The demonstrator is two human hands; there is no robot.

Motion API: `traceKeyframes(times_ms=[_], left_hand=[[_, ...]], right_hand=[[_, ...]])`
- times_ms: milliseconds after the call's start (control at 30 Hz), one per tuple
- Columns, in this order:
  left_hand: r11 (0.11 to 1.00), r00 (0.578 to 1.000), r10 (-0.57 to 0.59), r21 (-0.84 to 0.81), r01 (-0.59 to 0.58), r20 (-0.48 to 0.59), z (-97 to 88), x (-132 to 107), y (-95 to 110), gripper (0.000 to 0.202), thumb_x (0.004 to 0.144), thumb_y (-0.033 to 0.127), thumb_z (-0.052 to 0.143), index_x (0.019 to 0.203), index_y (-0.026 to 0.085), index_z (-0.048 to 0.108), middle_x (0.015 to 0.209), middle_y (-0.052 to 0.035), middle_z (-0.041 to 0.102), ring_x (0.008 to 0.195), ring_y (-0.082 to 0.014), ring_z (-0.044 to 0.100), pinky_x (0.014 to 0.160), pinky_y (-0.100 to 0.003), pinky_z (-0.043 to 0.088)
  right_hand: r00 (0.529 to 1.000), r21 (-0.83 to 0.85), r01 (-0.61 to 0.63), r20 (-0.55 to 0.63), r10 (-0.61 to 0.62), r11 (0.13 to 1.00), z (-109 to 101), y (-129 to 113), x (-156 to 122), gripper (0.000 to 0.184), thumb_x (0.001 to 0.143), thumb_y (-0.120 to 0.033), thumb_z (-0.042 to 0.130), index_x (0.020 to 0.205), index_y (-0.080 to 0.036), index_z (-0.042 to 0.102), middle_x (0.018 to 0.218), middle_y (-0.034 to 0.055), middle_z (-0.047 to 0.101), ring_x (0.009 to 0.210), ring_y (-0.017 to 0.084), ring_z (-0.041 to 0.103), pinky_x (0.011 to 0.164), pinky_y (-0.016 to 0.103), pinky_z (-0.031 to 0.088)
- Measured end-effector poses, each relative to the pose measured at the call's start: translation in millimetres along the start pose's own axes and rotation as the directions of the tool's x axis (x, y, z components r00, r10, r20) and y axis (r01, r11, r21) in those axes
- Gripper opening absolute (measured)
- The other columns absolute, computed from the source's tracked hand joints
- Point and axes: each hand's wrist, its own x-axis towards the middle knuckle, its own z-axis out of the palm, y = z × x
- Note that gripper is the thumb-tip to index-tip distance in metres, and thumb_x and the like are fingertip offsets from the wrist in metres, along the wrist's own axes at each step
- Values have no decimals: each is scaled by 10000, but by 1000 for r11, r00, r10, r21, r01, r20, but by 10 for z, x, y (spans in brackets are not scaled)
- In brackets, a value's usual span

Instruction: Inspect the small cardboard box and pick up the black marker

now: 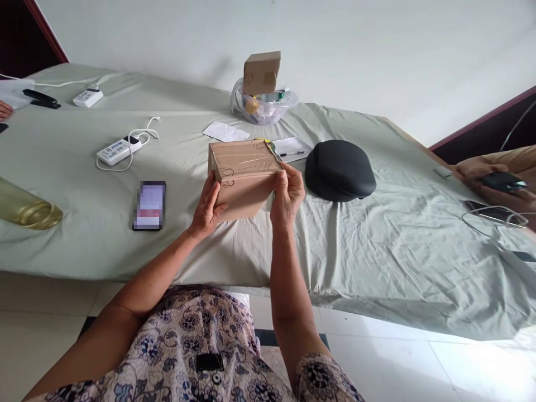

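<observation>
A brown cardboard box (247,192) with pen scribbles and clear tape along its top is between my two hands, tilted over the cloth-covered table. My left hand (206,211) is wrapped against the box's left side, with the thumb on the near face. With thumb and fingers, my right hand (288,192) pinches the box's upper right edge. Behind the box lie a pen (291,153) and a white paper (299,146), partly hidden by it. Just right of my right hand sits a black rounded case (340,170).
A second cardboard box (262,72) rests on a clear plastic basket (268,111) by the wall. To the left are a phone (149,205), a power strip (119,151) with a white cable, and a yellowish bottle (29,206). Another person's hands (494,178) hold a dark object at right.
</observation>
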Motion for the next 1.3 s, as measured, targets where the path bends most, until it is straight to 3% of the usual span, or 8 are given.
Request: traceKeyframes(times_ms=[233, 367, 533, 767, 900, 1033, 1133, 1300], left_hand=[[978, 979, -200, -44, 202, 50, -63, -24, -27, 793, 1048, 447, 499, 1686, 325, 45, 1773, -109, 139, 1630, -278, 205, 1324, -465, 271], [959, 964, -258, -105, 264, 68, -105, -32, -79, 793, 1035, 482, 513, 1683, 343, 78, 1780, -81, 117, 1638, -280, 167, 1340, -478, 198], [876, 895, -442, -183, 446, 66, -160, -13, -160, 745, 1030, 554, 483, 1670, 324, 182, 1748, -89, 258, 1614, -267, 266, 1330, -449, 233], [831, 876, -470, -281, 480, 108, -225, -8, -257, 815, 967, 594, 590, 1647, 290, 260, 1695, -127, 363, 1566, -303, 374, 1260, -454, 382], [843, 867, -468, -210, 496, 169, -230, -93, -306, 936, 908, 474, 717, 1663, 291, 193, 1727, -133, 292, 1560, -312, 381, 1243, -464, 413], [868, 864, -474, -76, 491, 169, -218, -175, -371, 1040, 833, 324, 791, 1666, 286, 170, 1736, -140, 268, 1579, -317, 346, 1284, -495, 345], [875, 863, -482, 39, 482, 151, -190, -228, -405, 1100, 778, 277, 836, 1662, 251, 182, 1733, -169, 262, 1588, -339, 322, 1289, -503, 338], [847, 835, -527, 170, 503, 158, -123, -337, -456, 1105, 740, 331, 886, 1633, 171, 255, 1586, -249, 492, 1376, -405, 592, 1158, -539, 476]], right_hand=[[990, 201, -136, -17, 142, 970, 112, 304, -135, 533, 930, -652, 506, 1183, -241, 732, 1222, 85, 738, 1186, 279, 659, 1100, 501, 488], [972, 258, -231, 114, 207, 938, 95, 447, -189, 543, 897, -685, 549, 1186, -266, 740, 1243, 72, 748, 1195, 271, 654, 1021, 455, 536], [944, 310, -250, 291, 159, 917, 41, 500, -144, 568, 837, -715, 657, 1215, -299, 740, 1236, 62, 758, 1188, 278, 659, 1015, 449, 542], [810, 278, -265, 584, 57, 923, -126, 680, -47, 867, 738, -653, 812, 1501, -377, 505, 1202, 38, 694, 1061, 217, 686, 981, 419, 577], [748, 126, -258, 654, 115, 958, -197, 722, -55, 791, 769, -418, 800, 1502, -360, 509, 1229, 37, 653, 890, 158, 671, 854, 344, 607], [706, -116, -150, 682, 189, 982, -178, 672, -100, 780, 731, -206, 708, 1482, -332, 538, 1160, 30, 694, 798, 152, 643, 778, 324, 596], [705, -279, -76, 663, 250, 957, -130, 647, -137, 893, 698, -138, 700, 1544, -294, 461, 1066, 23, 724, 785, 171, 659, 781, 335, 583], [734, -407, 22, 626, 262, 913, -69, 671, -184, 924, 683, -114, 736, 1545, -262, 438, 1054, 39, 748, 857, 222, 693, 835, 371, 572]])
